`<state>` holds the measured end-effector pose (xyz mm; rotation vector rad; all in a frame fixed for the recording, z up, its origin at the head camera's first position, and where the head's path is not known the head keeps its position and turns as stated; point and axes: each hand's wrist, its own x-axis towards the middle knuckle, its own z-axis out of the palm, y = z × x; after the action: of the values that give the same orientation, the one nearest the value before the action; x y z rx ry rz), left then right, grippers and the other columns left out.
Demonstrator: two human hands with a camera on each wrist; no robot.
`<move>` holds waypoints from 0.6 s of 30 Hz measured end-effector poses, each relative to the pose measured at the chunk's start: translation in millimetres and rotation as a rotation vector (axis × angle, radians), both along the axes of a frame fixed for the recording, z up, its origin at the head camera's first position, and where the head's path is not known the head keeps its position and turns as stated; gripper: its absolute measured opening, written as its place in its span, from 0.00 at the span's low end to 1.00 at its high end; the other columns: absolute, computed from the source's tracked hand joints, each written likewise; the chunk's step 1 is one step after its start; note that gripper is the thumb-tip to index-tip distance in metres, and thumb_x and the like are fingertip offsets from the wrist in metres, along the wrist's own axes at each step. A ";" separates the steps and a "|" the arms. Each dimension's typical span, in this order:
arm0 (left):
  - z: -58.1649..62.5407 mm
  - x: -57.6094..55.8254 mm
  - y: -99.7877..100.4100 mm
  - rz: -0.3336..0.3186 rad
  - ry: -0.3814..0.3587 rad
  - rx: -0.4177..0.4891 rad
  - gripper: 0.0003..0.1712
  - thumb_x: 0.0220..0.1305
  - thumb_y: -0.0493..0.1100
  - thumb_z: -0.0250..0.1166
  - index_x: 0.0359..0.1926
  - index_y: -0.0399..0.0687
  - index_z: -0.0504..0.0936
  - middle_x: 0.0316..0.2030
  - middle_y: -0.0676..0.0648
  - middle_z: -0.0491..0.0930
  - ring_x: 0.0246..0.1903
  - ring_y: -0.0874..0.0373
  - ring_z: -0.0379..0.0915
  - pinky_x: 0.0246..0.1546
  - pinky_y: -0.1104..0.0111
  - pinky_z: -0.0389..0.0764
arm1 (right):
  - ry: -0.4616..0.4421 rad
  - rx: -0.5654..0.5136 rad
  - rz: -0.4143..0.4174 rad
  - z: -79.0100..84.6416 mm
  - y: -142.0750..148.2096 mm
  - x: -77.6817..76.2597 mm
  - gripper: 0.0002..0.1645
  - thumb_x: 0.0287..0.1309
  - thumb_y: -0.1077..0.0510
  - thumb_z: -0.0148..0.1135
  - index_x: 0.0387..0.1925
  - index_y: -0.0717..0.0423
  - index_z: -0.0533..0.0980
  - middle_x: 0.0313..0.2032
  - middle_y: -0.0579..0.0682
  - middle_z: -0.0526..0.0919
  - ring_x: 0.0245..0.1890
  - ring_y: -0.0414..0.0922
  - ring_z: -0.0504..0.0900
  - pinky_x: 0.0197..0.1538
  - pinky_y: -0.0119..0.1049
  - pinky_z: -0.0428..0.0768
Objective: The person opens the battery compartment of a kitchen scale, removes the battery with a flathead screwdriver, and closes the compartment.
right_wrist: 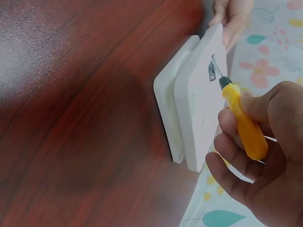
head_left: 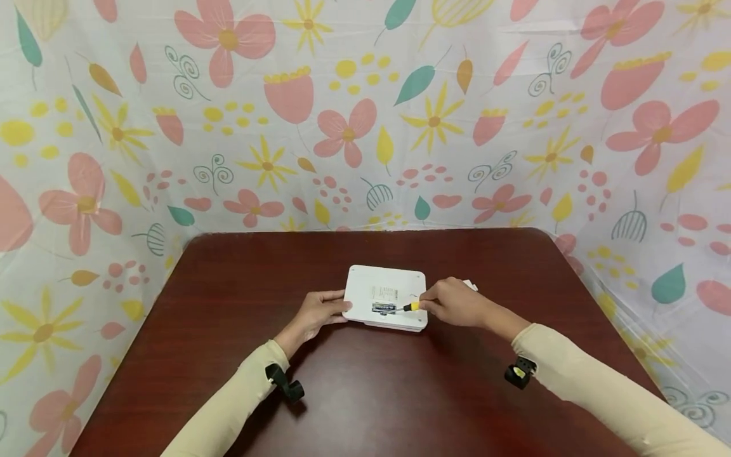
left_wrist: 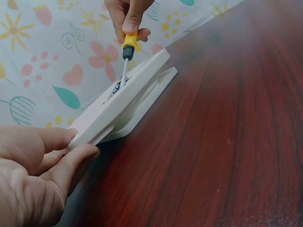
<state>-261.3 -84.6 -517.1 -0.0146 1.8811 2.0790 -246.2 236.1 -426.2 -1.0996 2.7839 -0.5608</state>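
A flat white device (head_left: 365,277) with rounded corners lies on the table, a printed label and a small battery compartment (head_left: 377,310) on its upper face. The wrist views show it as two stacked white slabs with a gap between them. My left hand (head_left: 321,312) pinches its left edge, thumb and fingers on opposite faces. In my right hand (head_left: 457,303) is a screwdriver (right_wrist: 251,132) with a yellow handle, held between thumb and fingers. Its metal shaft (left_wrist: 125,71) slants down, with the tip at the compartment, where a dark battery (left_wrist: 115,89) shows.
The dark red wooden table (head_left: 257,266) extends around the device. A floral curtain (head_left: 354,127) hangs behind and at both sides. Partly hidden behind my right hand is a small white piece (head_left: 471,285). Black camera mounts (head_left: 285,383) sit on both sleeves.
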 end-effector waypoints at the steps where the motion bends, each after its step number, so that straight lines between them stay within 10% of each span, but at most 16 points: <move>1: 0.4 0.4 -0.5 0.003 -0.002 -0.002 0.28 0.64 0.28 0.68 0.64 0.25 0.74 0.52 0.29 0.82 0.38 0.54 0.85 0.40 0.64 0.90 | -0.005 0.003 -0.003 1.5 -0.4 0.6 0.10 0.72 0.58 0.62 0.36 0.56 0.87 0.16 0.36 0.67 0.15 0.31 0.56 0.23 0.25 0.61; 11: 1.4 -0.6 0.1 0.010 -0.015 0.005 0.27 0.64 0.27 0.68 0.64 0.26 0.75 0.50 0.30 0.83 0.38 0.54 0.85 0.40 0.64 0.90 | 0.032 0.068 -0.061 18.0 0.6 6.1 0.10 0.69 0.59 0.65 0.45 0.58 0.88 0.40 0.49 0.90 0.22 0.33 0.71 0.30 0.29 0.74; 18: 1.8 1.9 -0.2 0.024 -0.012 0.005 0.27 0.63 0.26 0.67 0.64 0.25 0.75 0.49 0.29 0.83 0.37 0.54 0.85 0.39 0.63 0.90 | 0.057 0.085 -0.024 25.3 -4.6 9.6 0.09 0.68 0.59 0.66 0.34 0.55 0.89 0.26 0.42 0.85 0.19 0.32 0.66 0.27 0.28 0.70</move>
<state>-259.4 -84.8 -515.3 -0.0492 1.8772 2.0948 -236.6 231.5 -401.0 -1.0831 2.8436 -0.4161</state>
